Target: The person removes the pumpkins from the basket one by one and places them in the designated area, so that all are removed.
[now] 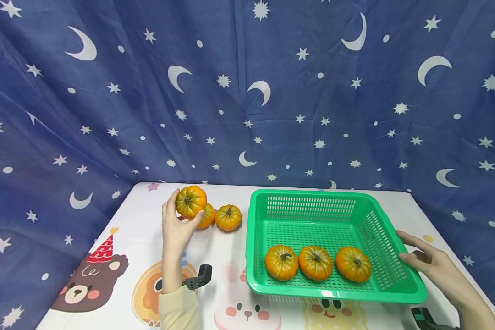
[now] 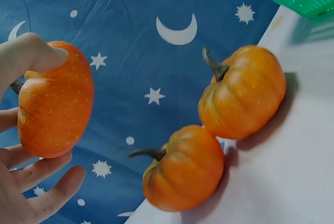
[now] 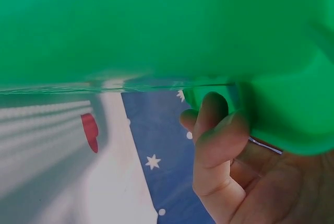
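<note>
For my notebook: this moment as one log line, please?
left hand: holds pumpkin; right hand: grips basket; in basket: three pumpkins; table: two pumpkins

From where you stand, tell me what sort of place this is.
It looks like a small staged indoor workspace, perhaps for recording: a navy backdrop printed with moons and stars, a cartoon-animal table cover, and small pumpkins set out with a green basket.

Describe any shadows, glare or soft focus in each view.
Head: a small bright glare on the near rim of the green basket; left wrist: a soft shadow beside the pumpkin nearest the basket, on the white tabletop; right wrist: the basket's close surface looks soft, the right hand partly shaded.
</note>
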A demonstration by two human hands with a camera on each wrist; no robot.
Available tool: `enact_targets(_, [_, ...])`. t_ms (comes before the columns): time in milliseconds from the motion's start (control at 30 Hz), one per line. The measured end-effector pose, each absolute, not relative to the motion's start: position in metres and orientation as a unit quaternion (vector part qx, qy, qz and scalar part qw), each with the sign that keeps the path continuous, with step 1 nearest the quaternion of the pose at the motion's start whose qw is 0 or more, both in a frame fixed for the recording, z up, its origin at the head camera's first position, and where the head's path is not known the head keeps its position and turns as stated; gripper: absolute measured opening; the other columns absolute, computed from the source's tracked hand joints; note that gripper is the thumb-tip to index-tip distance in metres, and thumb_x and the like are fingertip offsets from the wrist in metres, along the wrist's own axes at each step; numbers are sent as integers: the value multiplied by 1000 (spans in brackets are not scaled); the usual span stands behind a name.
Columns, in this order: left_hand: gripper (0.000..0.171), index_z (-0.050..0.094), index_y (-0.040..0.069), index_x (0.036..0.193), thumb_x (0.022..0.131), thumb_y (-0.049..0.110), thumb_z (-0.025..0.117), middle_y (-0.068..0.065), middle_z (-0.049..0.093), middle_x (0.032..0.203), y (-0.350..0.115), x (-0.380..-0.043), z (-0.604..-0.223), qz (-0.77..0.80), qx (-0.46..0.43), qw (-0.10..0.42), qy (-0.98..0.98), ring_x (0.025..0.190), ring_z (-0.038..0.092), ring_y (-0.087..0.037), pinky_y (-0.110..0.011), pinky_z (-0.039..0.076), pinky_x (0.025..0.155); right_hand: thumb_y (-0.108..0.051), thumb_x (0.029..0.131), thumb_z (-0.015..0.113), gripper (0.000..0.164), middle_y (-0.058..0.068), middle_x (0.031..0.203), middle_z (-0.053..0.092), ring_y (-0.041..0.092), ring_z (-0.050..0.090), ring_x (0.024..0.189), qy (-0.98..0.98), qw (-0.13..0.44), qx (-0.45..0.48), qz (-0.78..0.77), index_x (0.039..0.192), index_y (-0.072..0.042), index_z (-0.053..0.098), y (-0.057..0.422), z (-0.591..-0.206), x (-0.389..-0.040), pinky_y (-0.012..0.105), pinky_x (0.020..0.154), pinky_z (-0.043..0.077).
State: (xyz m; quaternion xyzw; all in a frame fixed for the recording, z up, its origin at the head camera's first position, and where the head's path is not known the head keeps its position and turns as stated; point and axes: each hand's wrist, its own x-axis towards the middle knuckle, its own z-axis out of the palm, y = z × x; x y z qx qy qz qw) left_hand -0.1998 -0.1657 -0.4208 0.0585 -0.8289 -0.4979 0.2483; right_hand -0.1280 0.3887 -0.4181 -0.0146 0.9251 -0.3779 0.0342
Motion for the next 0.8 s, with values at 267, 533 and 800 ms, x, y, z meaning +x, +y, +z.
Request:
enact_targets(267, [85, 32, 15, 149, 78, 19, 77, -18, 37, 141, -180, -197, -425, -504, 89, 259, -819, 124, 42, -33, -45, 45, 91, -35, 97, 55, 67, -35, 116, 33, 2, 61, 81, 928, 36, -11, -370, 151, -7, 28, 389, -419, -128, 17, 68, 47])
enact_targets(533, [84, 31, 13, 149, 78, 13, 76, -20, 37, 141, -193, -198, -430, -513, 114, 278, -804, 120, 43, -32, -44, 46, 89, -36, 97, 55, 68, -31, 119, 33, -4, 60, 83, 931, 34, -8, -363, 151, -8, 28, 390, -421, -129, 16, 69, 47])
enact_targets(800, [84, 33, 10, 148, 77, 15, 77, -23, 36, 141, -199, -210, -447, -518, 136, 284, -795, 131, 38, -40, -57, 33, 110, -35, 97, 55, 67, -33, 119, 32, -5, 59, 85, 930, 37, -9, -365, 152, -10, 27, 391, -420, -128, 19, 70, 48])
